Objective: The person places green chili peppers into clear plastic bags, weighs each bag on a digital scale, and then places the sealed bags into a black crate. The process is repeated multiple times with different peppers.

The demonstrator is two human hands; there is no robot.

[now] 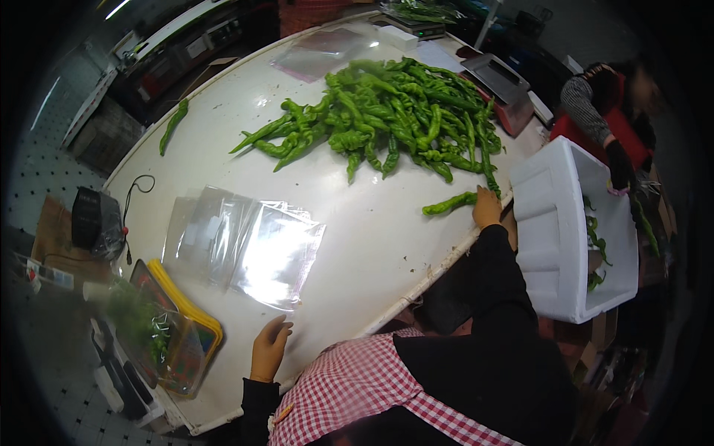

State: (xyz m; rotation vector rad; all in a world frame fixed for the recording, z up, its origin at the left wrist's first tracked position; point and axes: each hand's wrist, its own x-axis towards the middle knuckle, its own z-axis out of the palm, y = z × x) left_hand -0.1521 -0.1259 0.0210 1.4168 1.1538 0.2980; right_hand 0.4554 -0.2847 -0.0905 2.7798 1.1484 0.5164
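Observation:
My right hand [487, 208] is at the table's right edge, its fingers over one end of a long green pepper [449, 203]. Whether they grip it is hidden. The tip of another pepper [491, 177] comes down from the pile to the fingertips. A large heap of wrinkled green peppers [390, 111] lies beyond on the white table [357, 245]. Near the front edge, my left hand [269, 348] holds nothing, with fingers loosely curled and apart. Just past it lie flat, overlapping clear plastic bags [240, 245], shining under the light.
At right, a white foam box [549, 223] stands tilted with a few peppers inside; a person's gloved hand [620, 167] is over its far rim. A yellow-rimmed basket [184, 301] is at left. A red scale [510, 106] and more bags [323, 53] lie beyond the heap.

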